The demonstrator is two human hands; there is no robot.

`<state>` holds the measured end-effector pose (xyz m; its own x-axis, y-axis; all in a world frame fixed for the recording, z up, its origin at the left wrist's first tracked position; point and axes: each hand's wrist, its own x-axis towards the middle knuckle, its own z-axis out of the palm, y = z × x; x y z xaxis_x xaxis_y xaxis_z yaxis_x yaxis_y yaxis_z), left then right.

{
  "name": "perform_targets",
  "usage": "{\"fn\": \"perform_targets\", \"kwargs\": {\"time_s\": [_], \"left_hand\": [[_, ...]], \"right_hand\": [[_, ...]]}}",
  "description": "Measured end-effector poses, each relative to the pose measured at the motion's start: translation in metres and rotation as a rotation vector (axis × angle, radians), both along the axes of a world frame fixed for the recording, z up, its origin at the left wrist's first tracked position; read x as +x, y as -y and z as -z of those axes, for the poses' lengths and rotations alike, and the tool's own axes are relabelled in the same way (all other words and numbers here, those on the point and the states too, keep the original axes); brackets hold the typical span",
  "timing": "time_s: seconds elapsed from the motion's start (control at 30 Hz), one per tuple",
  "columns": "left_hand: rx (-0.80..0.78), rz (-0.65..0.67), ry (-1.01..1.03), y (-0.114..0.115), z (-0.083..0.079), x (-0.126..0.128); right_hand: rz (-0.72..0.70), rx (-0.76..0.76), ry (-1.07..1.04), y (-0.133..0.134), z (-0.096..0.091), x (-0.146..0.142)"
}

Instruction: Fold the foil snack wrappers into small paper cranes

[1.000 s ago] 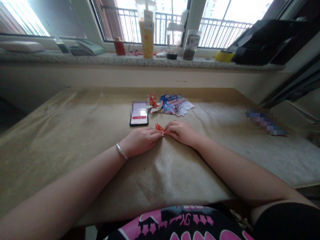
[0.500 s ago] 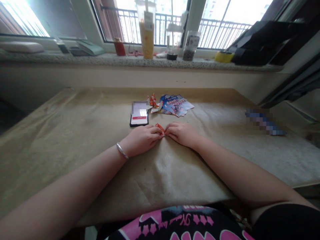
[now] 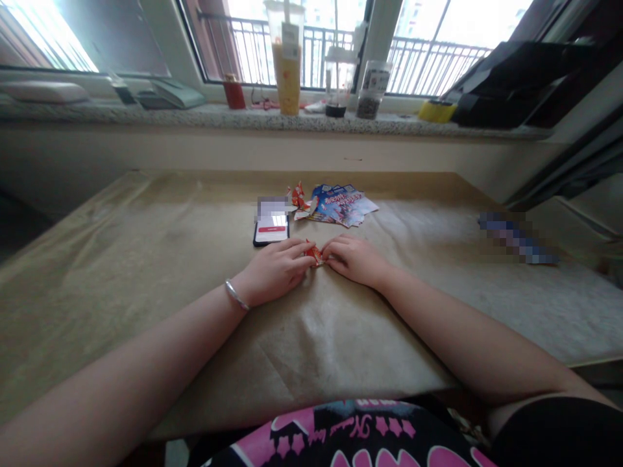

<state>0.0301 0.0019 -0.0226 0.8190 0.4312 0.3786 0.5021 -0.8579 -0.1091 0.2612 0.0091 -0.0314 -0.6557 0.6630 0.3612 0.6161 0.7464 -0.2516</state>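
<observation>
My left hand (image 3: pixel 272 269), with a silver bangle at the wrist, and my right hand (image 3: pixel 357 259) rest on a brown paper-covered table (image 3: pixel 121 259). Their fingertips meet on a small folded red paper piece (image 3: pixel 314 251), pinching it from both sides; most of it is hidden by my fingers. Just beyond my left hand lies a phone (image 3: pixel 271 228) with its screen lit.
Behind the phone are another small red folded paper (image 3: pixel 298 194) and a fan of blue printed sheets (image 3: pixel 341 203). A blurred object (image 3: pixel 516 237) lies at the right. The stone windowsill (image 3: pixel 195 117) holds an orange drink cup (image 3: pixel 288 65), jars and a red can.
My left hand's fingers have slid slightly forward over the red paper piece, covering more of it. The right hand has barely moved.
</observation>
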Motion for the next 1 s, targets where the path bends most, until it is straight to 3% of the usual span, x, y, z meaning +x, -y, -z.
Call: {"fn": "perform_targets", "kwargs": {"time_s": [0.4, 0.63, 1.0], "left_hand": [[-0.108, -0.003, 0.009, -0.004, 0.006, 0.003], [-0.204, -0.006, 0.018, -0.003, 0.0, 0.004], [-0.104, -0.035, 0.06, -0.002, 0.0, 0.003]], "right_hand": [[0.031, -0.032, -0.064, -0.001, 0.001, -0.001], [0.003, -0.028, -0.08, -0.001, 0.001, -0.002], [-0.042, -0.043, -0.092, 0.011, -0.006, -0.006]]}}
